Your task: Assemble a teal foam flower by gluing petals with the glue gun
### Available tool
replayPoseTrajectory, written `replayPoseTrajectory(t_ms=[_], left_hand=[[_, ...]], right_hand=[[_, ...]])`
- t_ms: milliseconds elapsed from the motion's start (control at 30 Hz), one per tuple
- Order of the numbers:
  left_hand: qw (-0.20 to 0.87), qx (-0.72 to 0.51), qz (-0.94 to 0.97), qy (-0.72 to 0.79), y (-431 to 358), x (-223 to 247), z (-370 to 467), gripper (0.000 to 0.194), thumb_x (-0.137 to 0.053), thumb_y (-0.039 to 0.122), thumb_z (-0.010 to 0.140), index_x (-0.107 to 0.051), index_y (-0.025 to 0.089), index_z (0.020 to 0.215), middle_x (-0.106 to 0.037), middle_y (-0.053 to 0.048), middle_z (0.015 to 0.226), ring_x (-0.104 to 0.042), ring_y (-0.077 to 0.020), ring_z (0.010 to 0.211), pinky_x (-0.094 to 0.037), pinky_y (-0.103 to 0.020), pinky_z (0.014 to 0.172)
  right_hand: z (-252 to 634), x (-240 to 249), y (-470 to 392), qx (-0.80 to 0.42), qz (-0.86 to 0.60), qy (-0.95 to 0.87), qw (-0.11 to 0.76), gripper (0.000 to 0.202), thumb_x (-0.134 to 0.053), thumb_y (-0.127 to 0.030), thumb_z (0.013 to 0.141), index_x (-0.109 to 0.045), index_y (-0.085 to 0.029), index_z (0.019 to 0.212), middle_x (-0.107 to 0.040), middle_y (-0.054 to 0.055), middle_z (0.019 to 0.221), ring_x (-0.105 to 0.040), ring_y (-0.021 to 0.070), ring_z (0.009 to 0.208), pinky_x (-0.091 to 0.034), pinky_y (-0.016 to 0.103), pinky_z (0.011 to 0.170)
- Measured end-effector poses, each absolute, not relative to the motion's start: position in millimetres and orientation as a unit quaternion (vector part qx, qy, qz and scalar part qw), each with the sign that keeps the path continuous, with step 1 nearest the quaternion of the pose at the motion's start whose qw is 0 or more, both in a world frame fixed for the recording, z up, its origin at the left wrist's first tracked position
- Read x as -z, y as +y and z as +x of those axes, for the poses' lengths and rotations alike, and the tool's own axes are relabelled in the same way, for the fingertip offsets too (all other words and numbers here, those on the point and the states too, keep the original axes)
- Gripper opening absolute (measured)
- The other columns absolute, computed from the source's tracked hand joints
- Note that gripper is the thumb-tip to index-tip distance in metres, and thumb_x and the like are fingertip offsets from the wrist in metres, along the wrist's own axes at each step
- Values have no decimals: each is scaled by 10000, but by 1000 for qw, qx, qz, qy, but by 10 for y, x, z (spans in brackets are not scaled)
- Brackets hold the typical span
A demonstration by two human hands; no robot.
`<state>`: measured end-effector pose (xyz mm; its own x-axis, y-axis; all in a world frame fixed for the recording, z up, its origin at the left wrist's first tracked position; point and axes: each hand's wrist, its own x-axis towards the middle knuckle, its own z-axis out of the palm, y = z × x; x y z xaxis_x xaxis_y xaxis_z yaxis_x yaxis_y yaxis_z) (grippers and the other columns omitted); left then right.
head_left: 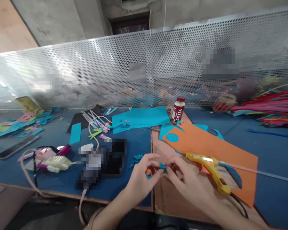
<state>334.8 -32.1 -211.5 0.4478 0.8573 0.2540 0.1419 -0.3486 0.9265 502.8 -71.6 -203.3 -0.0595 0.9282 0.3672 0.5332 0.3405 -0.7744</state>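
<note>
Left hand [142, 174], right hand [183, 174] pinch one blue scrap [162, 166], hiding most from me. Glue stick [268, 174] cut off, right edge.

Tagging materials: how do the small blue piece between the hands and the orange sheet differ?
The blue piece is tiny; the orange sheet is far larger. The left hand and right hand pinch the blue piece; the orange sheet lies partly under the yellow glue gun. The hands partly hide the blue piece; most of the orange sheet shows. Both are brightly coloured.
</note>
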Motion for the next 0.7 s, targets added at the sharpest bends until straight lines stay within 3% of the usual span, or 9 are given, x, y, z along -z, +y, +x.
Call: replayPoseTrajectory(t_ms=[133, 267, 367, 533, 700], left_hand=[[482, -385, 701, 358, -302, 2119, 3346, 309, -627, 224, 825, -539, 174, 1116, -681, -27, 814, -637, -165, 758, -468, -269, 689], [524, -367, 683, 352, -268, 2099, 3328, 161, -648, 260, 805, -606, 154, 918, -668, -48, 812, -614, -164, 745, -458, -268, 679], [543, -362, 672, 349, -248, 2080, 3320, 128, -653, 268, 794, -609, 151, 822, -632, -31, 765, -576, -145, 703, -443, -255, 654], [521, -395, 665, 361, -234, 2085, 3324, 87, -624, 243, 811, -603, 159, 805, -594, -2, 708, -547, -129, 662, -430, -245, 638], [502, -403, 674, 363, -239, 2112, 3326, 80, -620, 235, 823, -626, 155, 830, -630, -19, 728, -570, -139, 673, -450, -251, 648]], right_hand=[[5076, 2058, -700, -275, -513, -681, 445, 157, -488, -262, 914, -541, -205, 778, -525, -24, 716, -503, 135, 665, -390, 261, 605], [5109, 2066, -670, -350, -515, -646, 441, 199, -519, -307, 915, -528, -208, 743, -514, -27, 698, -501, 145, 685, -390, 270, 617], [5094, 2051, -667, -333, -516, -663, 428, 196, -506, -297, 933, -548, -208, 763, -535, -25, 704, -521, 143, 684, -408, 268, 618], [5065, 2056, -700, -113, -510, -716, 462, 59, -551, -210, 915, -609, -204, 926, -625, 18, 825, -582, 134, 662, -464, 249, 563], [5077, 2102, -726, 133, -439, -767, 448, 128, -541, -116, 906, -633, -200, 932, -665, 51, 845, -654, 175, 790, -533, 289, 685]])
